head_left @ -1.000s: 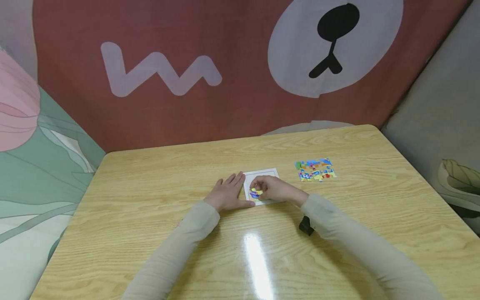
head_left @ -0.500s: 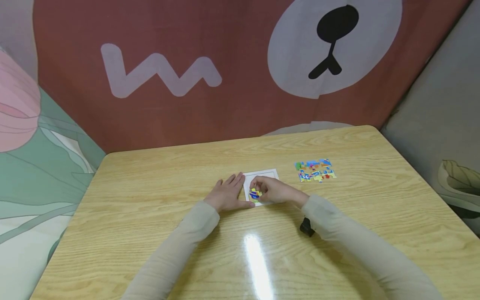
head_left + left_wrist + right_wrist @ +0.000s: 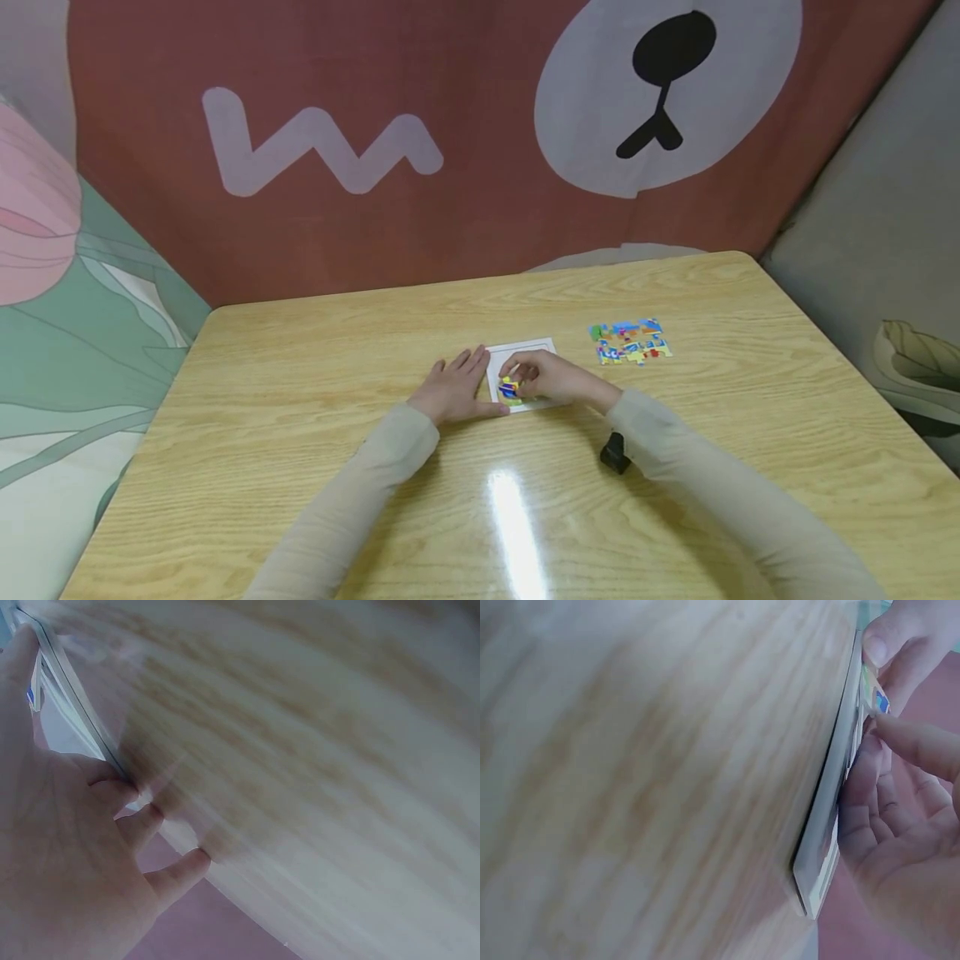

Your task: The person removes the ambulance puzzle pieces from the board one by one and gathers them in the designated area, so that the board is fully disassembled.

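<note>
A white puzzle board (image 3: pixel 531 345) with a raised border lies near the middle of the table. My left hand (image 3: pixel 454 390) rests along its left side, fingers spread and straight, the thumb at the near left corner; the left wrist view shows the fingertips beside the board edge. At that corner my right hand (image 3: pixel 551 377) pinches a yellow and blue puzzle piece (image 3: pixel 509 388) between thumb and fingers. In the right wrist view the held piece (image 3: pixel 881 700) is partly hidden and looks tilted against the board. Some greenish-yellow puzzle surface shows beneath it.
Several loose colourful puzzle pieces (image 3: pixel 632 342) lie grouped on the table to the right of the board. A small black object (image 3: pixel 615 454) is by the right sleeve. The wooden table (image 3: pixel 337 350) ends at a reddish-brown patterned curtain (image 3: pixel 360 242) at the back.
The yellow and blue piece has turned and shifted slightly to the left in my right fingers. My left hand and the board stay in place.
</note>
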`<action>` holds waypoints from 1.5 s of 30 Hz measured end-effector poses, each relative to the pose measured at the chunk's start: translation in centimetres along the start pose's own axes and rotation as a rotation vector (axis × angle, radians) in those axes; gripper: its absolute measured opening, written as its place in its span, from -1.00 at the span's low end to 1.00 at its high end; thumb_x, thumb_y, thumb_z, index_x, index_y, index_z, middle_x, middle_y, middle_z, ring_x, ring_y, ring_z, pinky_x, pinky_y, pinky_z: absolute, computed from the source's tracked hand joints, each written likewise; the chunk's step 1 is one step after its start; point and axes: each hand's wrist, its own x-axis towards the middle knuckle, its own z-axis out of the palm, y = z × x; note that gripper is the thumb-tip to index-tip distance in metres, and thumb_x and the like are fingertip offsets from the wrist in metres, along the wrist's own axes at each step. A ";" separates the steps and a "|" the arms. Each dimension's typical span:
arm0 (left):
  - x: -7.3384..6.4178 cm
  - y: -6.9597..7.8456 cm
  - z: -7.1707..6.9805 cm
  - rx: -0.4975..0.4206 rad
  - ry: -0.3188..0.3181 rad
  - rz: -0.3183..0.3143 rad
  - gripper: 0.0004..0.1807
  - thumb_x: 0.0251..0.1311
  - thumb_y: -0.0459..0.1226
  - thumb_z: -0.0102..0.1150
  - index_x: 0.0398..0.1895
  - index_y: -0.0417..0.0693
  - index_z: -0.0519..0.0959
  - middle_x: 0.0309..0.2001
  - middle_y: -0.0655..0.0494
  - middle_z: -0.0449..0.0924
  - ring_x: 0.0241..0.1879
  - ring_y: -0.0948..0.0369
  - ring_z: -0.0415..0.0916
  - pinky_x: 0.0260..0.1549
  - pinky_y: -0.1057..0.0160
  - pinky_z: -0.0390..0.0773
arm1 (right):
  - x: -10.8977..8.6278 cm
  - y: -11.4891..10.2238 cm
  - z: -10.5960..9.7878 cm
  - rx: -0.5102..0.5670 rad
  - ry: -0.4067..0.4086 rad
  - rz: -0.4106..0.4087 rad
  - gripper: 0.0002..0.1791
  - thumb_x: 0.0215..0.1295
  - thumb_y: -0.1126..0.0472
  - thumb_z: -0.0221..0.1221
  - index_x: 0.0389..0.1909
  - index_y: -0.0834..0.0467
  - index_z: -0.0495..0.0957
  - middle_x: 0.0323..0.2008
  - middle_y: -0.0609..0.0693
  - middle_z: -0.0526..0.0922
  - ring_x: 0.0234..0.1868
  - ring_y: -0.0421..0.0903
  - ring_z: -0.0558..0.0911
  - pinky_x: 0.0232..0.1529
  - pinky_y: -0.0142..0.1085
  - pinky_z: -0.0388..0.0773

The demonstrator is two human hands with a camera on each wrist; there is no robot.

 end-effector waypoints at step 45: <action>0.1 0.0 0.3 0.012 0.004 -0.001 0.07 0.16 0.39 -0.13 0.54 0.00 -0.22 0.56 0.13 -0.32 0.55 0.08 -0.24 0.47 -0.11 -0.09 | -8.1 1.7 -8.8 0.068 0.280 0.243 -0.55 0.39 0.20 0.07 0.20 0.37 0.40 -0.01 0.29 0.56 -0.22 -0.21 0.64 -0.04 -0.16 0.64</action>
